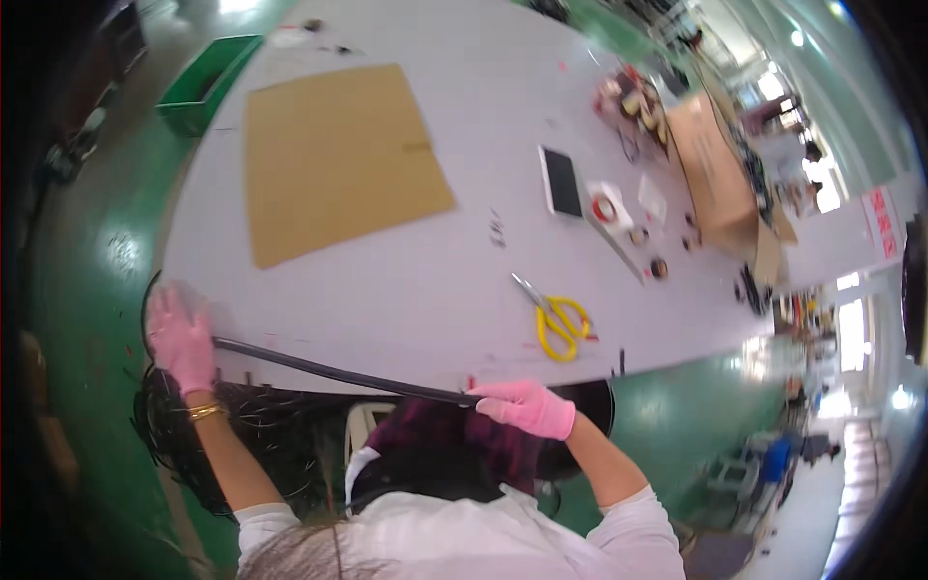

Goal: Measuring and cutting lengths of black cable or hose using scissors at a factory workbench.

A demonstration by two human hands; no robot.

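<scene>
A long black cable-like strip runs along the table's near edge between my two pink-gloved hands. At its right end, my right hand is closed on it, fingers pinched together. My left hand lies at the table's left corner with fingers stretched out and apart, over the strip's left part. Its palm hides the strip there, and a thin black curve shows beside the fingers. Yellow-handled scissors lie on the table beyond my right hand, blades pointing away.
A flat cardboard sheet covers the table's left. To the right are a white phone-like device, a red tape roll and an open cardboard box. Tangled black wires hang below the near edge. A green bin stands far left.
</scene>
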